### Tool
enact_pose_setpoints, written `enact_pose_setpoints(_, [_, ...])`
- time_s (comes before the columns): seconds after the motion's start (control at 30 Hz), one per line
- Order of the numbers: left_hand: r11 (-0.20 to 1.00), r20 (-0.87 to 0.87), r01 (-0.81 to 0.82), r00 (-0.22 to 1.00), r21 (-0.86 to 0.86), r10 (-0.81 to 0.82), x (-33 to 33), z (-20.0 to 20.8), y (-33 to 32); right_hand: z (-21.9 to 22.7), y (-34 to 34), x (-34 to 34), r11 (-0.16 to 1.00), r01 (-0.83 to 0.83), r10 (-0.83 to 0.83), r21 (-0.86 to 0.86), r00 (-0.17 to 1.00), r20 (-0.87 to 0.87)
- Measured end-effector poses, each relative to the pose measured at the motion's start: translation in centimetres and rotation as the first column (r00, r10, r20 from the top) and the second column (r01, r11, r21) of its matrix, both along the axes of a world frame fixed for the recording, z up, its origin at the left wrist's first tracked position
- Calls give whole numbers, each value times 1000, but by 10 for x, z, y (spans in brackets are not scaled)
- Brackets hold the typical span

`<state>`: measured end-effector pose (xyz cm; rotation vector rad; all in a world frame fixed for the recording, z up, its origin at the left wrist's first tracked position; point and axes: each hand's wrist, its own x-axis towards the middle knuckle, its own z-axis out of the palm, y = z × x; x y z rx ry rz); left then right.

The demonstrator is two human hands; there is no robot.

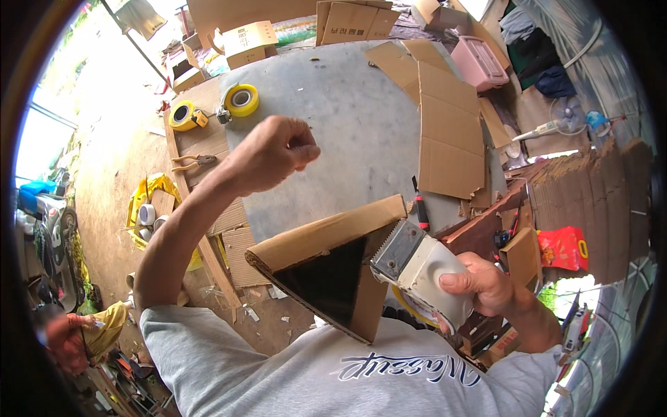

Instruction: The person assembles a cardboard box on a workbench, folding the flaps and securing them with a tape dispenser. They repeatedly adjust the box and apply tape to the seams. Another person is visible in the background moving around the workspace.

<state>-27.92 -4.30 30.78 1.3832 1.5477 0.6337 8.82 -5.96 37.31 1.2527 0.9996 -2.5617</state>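
My left hand [281, 153] is raised over the grey tabletop [313, 167], its fingers curled into a fist. Whatever they may hold is hidden. In my right hand [479, 281] is a white tape dispenser [434, 267] with a toothed metal cutting edge, and part of a yellow-rimmed roll shows beneath it. Against my shirt and the table's near edge leans a folded cardboard piece [326, 233], three-cornered in outline, with a dark inner face. The dispenser's toothed end is close to its right side; whether they touch I cannot tell.
Two yellow tape rolls [242, 100] lie at the table's far left, near pliers [194, 162]. Flat cardboard [451, 132] covers the right side, with a red-and-black handled tool [420, 205] beside it. Behind are cardboard boxes [354, 22] and a pink bin [479, 62].
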Motion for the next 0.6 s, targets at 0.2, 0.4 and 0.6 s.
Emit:
enact_pose_setpoints(0.2, [964, 264, 148, 961, -220, -88, 3, -63, -7, -6, -3, 1, 1000, -1, 1, -29, 1000, 3])
enact_pose_setpoints(0.4, [892, 276, 291, 940, -346, -200, 12, -85, -10, -6, -8, -4, 998, 59, -60, 5, 996, 65])
enact_pose_setpoints(0.6, [863, 281, 388, 910, -323, -304, 20, -90, -11, -10, -7, 0, 996, 78, -76, -34, 995, 59])
